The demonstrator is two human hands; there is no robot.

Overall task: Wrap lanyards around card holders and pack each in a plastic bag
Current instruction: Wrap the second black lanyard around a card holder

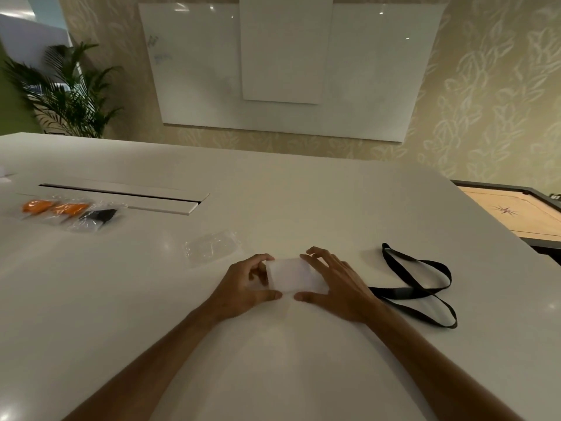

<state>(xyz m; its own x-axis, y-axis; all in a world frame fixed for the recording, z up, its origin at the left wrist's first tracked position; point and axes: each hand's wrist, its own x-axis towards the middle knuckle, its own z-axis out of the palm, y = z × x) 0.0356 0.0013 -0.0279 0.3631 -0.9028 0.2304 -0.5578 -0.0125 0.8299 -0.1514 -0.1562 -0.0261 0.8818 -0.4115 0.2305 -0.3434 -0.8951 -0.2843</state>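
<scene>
A white card holder (293, 275) lies flat on the white table (303, 202) between both hands. My left hand (243, 290) pinches its left end between fingers and thumb. My right hand (337, 287) grips its right end, fingers over the far edge and thumb at the near edge. A black lanyard (419, 287) runs from under my right hand and lies in loose loops on the table to the right. An empty clear plastic bag (212, 247) rests just beyond my left hand.
At the far left lie three packed bags: two with orange lanyards (39, 206) (71, 209) and one with a black lanyard (97, 215). Behind them is a long cable slot (121, 192). A wooden game board (516, 211) stands off the table's right edge.
</scene>
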